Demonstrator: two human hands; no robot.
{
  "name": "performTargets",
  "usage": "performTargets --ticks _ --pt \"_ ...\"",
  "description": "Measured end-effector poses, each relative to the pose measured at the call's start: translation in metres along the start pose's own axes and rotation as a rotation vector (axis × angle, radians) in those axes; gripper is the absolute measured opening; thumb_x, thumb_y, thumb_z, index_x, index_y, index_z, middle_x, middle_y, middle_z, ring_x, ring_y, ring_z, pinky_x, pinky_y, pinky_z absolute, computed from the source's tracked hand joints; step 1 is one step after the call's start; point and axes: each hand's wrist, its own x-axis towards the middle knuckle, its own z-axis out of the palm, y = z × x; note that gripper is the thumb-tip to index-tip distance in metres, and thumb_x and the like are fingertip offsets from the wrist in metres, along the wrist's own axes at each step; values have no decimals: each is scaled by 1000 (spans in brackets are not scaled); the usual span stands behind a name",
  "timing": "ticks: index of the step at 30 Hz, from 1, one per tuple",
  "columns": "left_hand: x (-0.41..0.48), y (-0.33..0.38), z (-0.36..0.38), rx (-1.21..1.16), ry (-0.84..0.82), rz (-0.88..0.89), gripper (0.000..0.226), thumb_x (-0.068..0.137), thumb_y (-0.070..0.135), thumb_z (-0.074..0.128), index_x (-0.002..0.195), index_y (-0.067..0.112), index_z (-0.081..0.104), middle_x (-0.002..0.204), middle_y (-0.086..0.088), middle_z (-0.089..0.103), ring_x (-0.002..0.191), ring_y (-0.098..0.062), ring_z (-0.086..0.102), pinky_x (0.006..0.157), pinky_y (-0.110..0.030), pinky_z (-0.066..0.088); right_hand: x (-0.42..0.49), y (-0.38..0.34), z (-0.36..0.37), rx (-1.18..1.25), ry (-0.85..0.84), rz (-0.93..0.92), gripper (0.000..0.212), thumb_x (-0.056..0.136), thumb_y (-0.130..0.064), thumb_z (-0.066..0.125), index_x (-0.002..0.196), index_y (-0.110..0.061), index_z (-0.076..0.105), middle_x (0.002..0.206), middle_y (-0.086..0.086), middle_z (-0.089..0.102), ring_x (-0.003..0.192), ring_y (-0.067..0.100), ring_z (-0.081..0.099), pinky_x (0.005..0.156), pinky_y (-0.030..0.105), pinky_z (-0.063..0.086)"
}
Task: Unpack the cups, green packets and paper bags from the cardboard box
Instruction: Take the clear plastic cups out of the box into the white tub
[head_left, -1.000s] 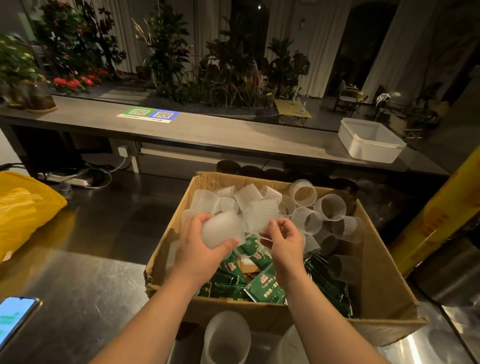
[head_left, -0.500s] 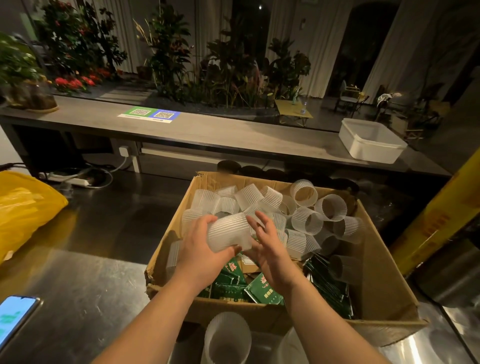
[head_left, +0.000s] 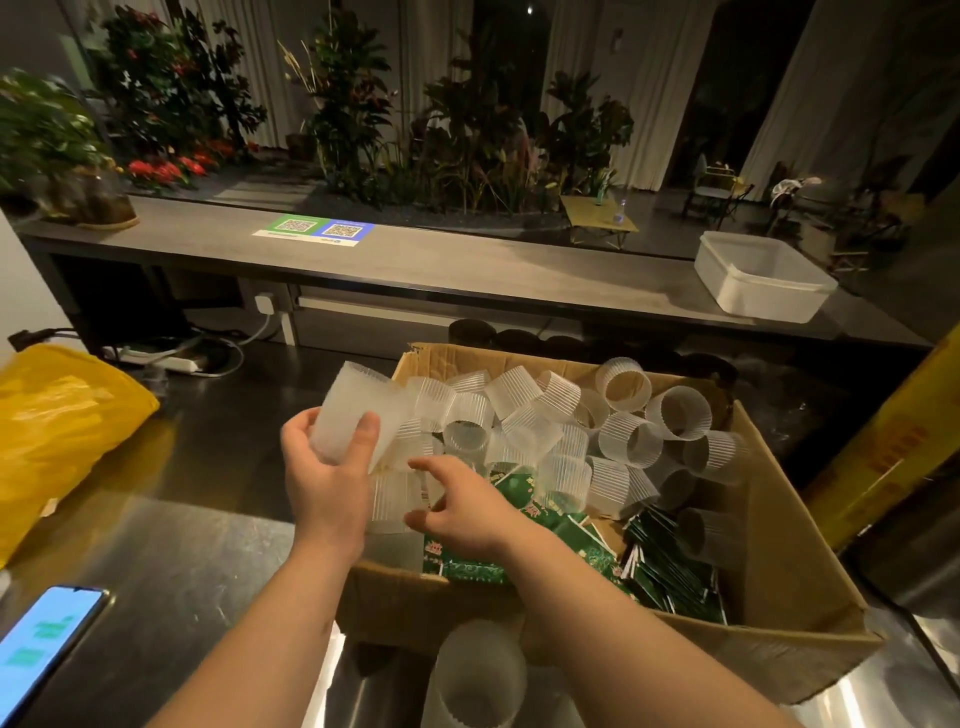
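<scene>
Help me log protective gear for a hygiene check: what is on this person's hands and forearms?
Nothing worn shows. The left hand and right hand are ungloved, with no rings visible. Both forearms are bare down to the frame's lower edge: no sleeves, watch or wristband in view.

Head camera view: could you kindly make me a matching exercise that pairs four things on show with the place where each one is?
Things:
1. phone
2. white tub
3. green packets
4. raised cup

Places:
A. in the grip of the left hand
B. inside the cardboard box
C. on the far counter, towards the right
D. on the steel worktop, near left corner

Pairs: 1-D, 2-C, 3-B, 4-A.
</scene>
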Motion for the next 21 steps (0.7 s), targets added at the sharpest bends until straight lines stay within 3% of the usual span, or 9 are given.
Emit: performTargets --ticks 3,5,8,12,17,21 --pt "-1 -2 0 17 -1 20 70 72 59 69 129 33 40 126 0 55 108 -18 62 79 -31 59 11 -4 15 -107 -95 -27 92 85 -42 81 159 -26 29 163 -1 33 145 24 39 120 41 35" --pt "1 -2 -1 16 12 13 70 73 59 69 130 33 40 125 1 56 108 -19 63 79 -30 59 11 -2 20 -176 -109 -11 93 77 -41 86 153 -22 37 155 3 41 139 26 45 116 41 38" --pt "3 -4 -1 25 7 4 68 74 59 70 129 33 40 123 3 56 108 -18 63 82 -35 60 9 2 15 -48 3 24 67 79 -34 86 133 -17 51 133 3 55 120 25 56 103 39 47" --pt "2 -3 -1 39 -12 11 65 75 58 69 129 34 40 121 6 55 106 -16 61 80 -34 59 -3 25 -12 163 92 72 45 82 -31 83 115 -21 55 112 -2 59 100 19 62 87 37 57" --pt "1 -7 2 186 -101 42 58 85 49 73 129 33 40 121 7 52 102 -15 58 70 -25 53 -25 59 -42 430 192 168 56 88 -16 77 137 -20 50 125 1 58 103 20 68 89 38 61" --pt "3 -12 7 279 -320 -51 57 86 37 80 129 36 43 126 6 51 107 -17 58 72 -27 57 -31 71 -57 781 421 215 48 98 -11 63 143 -14 47 133 5 56 108 26 65 75 28 60"
